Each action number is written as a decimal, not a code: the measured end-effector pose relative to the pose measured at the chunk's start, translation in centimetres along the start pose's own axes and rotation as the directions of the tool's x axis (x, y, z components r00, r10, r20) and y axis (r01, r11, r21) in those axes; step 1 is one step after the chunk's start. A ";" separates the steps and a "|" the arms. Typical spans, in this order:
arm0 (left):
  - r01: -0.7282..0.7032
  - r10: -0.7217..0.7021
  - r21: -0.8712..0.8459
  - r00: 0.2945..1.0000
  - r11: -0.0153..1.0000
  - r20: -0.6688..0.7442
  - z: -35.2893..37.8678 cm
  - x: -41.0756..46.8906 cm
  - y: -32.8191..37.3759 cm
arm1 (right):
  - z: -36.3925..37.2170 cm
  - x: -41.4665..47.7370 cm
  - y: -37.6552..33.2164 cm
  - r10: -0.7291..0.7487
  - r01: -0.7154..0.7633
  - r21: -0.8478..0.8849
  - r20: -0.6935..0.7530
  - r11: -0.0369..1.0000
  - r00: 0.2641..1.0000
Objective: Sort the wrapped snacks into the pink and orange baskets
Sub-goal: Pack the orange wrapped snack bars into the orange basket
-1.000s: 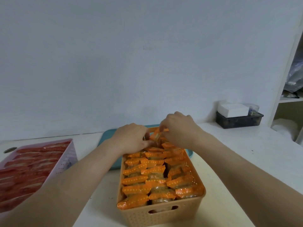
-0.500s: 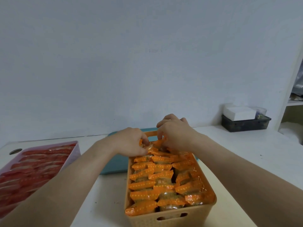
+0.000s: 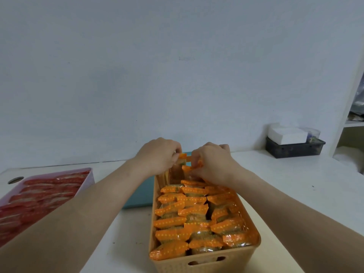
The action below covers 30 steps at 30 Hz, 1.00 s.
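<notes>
White table (image 3: 285,186) runs under everything; its near edge is cut off by the frame. Orange basket (image 3: 206,262) sits below and toward the viewer from the fingers, packed nearly to its rim with rows of orange snacks (image 3: 185,208), upright and overlapping; its bottom edge runs out of frame. Pink basket (image 3: 89,174) lies well to the left of the fingers, cropped at the left edge, holding red snacks (image 3: 39,196) whose detail is blurred. A teal tray (image 3: 140,194) shows just below the left wrist, mostly hidden behind forearm and orange basket. Dark bin (image 3: 294,149) with a white block in it stands well right of the fingers, against the wall; a shelf beyond it is cut off. Left hand (image 3: 157,156) and right hand (image 3: 213,163) meet over the far end of the orange basket, backs to the camera. Both are curled, fingers pinched on orange snack wrappers: an orange packet (image 3: 182,160) stands upright between the two hands, its top at the left fingertips, and a second wrapper edge shows at the right fingertips. Fingertips themselves are hidden by the knuckles, so exact contact is hard to make out.
</notes>
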<state>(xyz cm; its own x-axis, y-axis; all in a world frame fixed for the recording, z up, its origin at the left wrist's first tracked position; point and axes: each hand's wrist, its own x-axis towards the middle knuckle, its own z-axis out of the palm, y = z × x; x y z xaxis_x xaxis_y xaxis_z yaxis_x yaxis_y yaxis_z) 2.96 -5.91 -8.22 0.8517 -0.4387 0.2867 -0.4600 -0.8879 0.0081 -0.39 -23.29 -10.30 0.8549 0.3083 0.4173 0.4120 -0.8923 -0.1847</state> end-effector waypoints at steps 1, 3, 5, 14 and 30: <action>-0.004 0.004 0.007 1.000 1.000 -0.003 0.2 0.0 0.1 | 0.0 -0.1 0.1 0.002 -0.002 -0.005 -0.016 1.000 1.000; 0.001 -0.001 -0.027 1.000 1.000 0.010 0.7 -0.1 0.1 | 0.3 -0.2 0.3 0.021 -0.021 -0.005 -0.031 1.000 0.999; 0.026 -0.019 -0.118 0.998 0.993 0.056 0.9 0.0 -0.1 | 0.4 -0.1 0.7 0.044 -0.044 0.014 -0.013 0.999 0.999; 0.065 -0.011 -0.245 0.976 0.967 0.216 -1.9 -1.7 -1.1 | -0.3 1.3 -0.5 0.072 -0.105 0.149 0.212 0.983 0.975; 0.126 -0.201 -0.737 0.980 0.664 -0.014 -0.8 -1.5 -0.4 | 0.8 2.5 0.0 -0.054 -0.028 0.466 0.162 0.884 0.985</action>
<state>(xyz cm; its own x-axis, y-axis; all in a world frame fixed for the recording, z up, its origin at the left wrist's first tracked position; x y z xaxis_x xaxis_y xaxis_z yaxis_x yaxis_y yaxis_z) 1.65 -4.75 -7.89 0.9232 -0.2496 0.2923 -0.3833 -0.5420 0.7479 1.99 -22.21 -9.97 0.8711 0.4055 0.2771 0.4873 -0.6440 -0.5898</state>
